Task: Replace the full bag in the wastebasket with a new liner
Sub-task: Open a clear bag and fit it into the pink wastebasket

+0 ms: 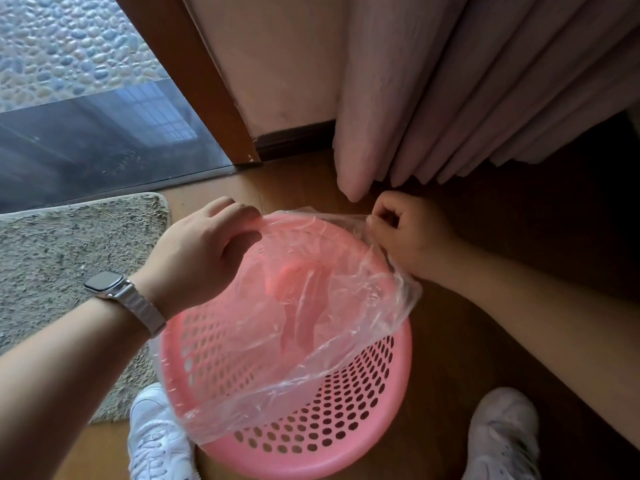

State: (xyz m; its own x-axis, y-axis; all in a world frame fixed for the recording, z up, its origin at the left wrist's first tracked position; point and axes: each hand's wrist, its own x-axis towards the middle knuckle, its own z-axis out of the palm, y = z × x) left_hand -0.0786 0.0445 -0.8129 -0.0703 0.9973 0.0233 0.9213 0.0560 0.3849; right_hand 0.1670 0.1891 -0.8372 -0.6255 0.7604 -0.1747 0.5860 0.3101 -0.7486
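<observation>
A pink perforated wastebasket point(346, 441) stands on the wooden floor between my feet. A clear plastic liner point(311, 327) is draped over its mouth and covers the far and left part, while the near right rim stays bare. My left hand point(197, 258), with a watch on the wrist, grips the liner's edge at the far left rim. At the far right rim, my right hand point(405, 233) pinches the liner's edge. The basket's inside shows dimly through the film.
A beige mat point(62, 271) lies on the floor to the left. Pink curtains point(450, 98) hang just behind the basket, and a glass door with a wooden frame point(207, 88) stands at the upper left. My white shoes point(156, 438) flank the basket.
</observation>
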